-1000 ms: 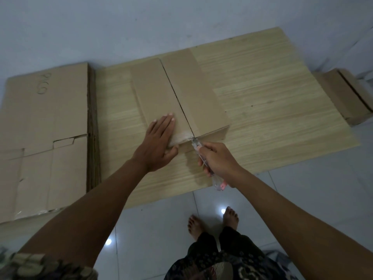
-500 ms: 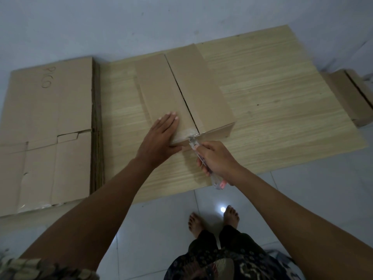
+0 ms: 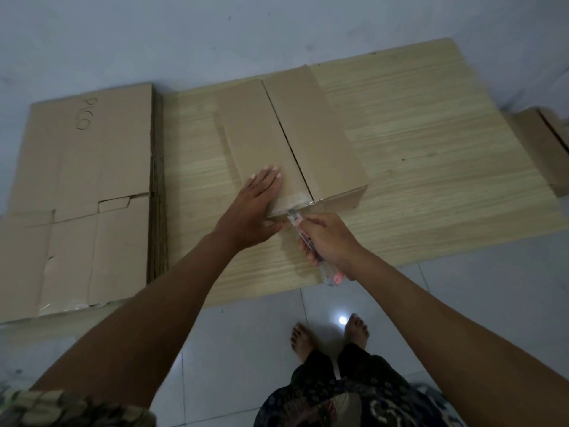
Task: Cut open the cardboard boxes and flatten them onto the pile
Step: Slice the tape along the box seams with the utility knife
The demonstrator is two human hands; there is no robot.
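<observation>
A closed cardboard box (image 3: 320,140) lies on a light wooden board (image 3: 431,167), its top seam slit open along the middle. My left hand (image 3: 255,204) presses flat on the box's near left flap. My right hand (image 3: 331,241) grips a clear-handled cutter (image 3: 311,248), whose blade end touches the box's near edge at the taped seam. A pile of flattened cardboard (image 3: 80,192) lies on the floor to the left of the board.
Another closed cardboard box (image 3: 542,146) sits at the right edge, beside the board. My bare feet (image 3: 329,334) stand on the white tiled floor just below the board's near edge. A pale wall runs behind everything.
My left hand stays pressed on the flap and my right hand keeps the cutter at the near end of the seam. The view has shifted slightly.
</observation>
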